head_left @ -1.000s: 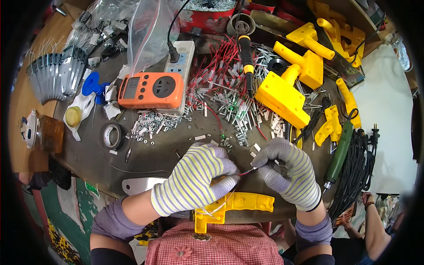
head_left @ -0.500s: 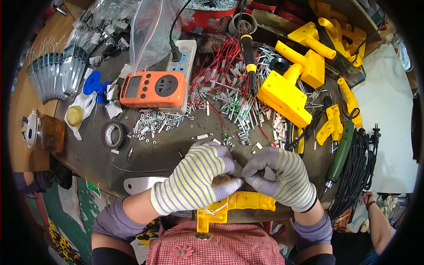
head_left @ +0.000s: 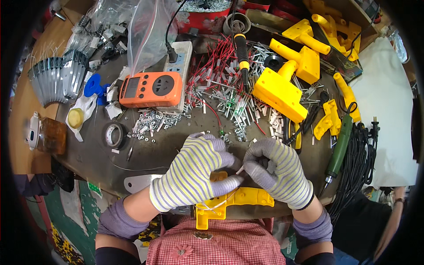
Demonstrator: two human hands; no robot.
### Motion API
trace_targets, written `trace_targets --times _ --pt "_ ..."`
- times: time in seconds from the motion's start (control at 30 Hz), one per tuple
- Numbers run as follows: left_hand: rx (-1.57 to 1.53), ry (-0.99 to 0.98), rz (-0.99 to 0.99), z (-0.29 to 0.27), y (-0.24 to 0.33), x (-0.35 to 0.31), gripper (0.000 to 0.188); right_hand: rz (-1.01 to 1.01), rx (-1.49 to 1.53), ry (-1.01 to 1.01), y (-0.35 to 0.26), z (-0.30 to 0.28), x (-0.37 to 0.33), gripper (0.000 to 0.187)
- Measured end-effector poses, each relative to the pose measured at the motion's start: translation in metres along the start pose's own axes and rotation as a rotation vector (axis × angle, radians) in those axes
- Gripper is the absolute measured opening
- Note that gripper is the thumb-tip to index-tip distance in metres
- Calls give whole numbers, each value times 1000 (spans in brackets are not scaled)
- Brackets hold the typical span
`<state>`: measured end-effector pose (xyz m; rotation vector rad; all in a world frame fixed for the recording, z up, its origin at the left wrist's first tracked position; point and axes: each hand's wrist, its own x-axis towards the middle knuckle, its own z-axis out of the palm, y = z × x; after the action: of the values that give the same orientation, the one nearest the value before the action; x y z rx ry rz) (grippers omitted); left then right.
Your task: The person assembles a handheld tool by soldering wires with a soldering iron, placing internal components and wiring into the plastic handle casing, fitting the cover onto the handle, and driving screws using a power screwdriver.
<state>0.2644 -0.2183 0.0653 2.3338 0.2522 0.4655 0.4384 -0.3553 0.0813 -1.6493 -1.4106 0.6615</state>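
Observation:
Both my hands wear grey and yellow striped knit gloves and meet above the bench's near edge. My left hand [head_left: 194,170] has its thumb and fingers parted, the thumb low beside a thin white wire [head_left: 215,207]. My right hand [head_left: 279,172] is closed in a pinch, and the wire's pale end shows at its fingertips near my left thumb. Below the hands lies a yellow plastic housing half [head_left: 249,198], its hollow side up, with the wire across it. A metal blade [head_left: 140,183] sticks out to the left, partly under my left wrist.
An orange meter with a socket [head_left: 152,89] rests against a power strip [head_left: 180,57]. Nuts [head_left: 154,126], red-wired parts [head_left: 212,66] and yellow housings [head_left: 278,95] crowd the far side. A green soldering iron [head_left: 342,145] lies right, beside black cords [head_left: 353,176]. Another person's arm [head_left: 391,225] shows lower right.
My fingertips have drawn apart: the left thumb and fingers have opened, and a pale wire end now shows at the right fingertips. The head view has shifted slightly.

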Motion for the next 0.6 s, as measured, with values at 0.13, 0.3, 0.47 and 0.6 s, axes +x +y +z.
trace_targets --times 0.13,0.3,0.47,0.6 --pt "96 34 53 -4 9 8 17 17 81 126 -2 10 -1 9" --pt "152 -26 11 -6 7 0 18 193 220 200 -4 17 -10 12" --pt "146 -33 -110 -45 7 -35 71 -117 -455 216 -2 -23 -24 27" --pt "287 -326 -120 -64 8 -76 93 -140 -751 75 13 -33 -33 36"
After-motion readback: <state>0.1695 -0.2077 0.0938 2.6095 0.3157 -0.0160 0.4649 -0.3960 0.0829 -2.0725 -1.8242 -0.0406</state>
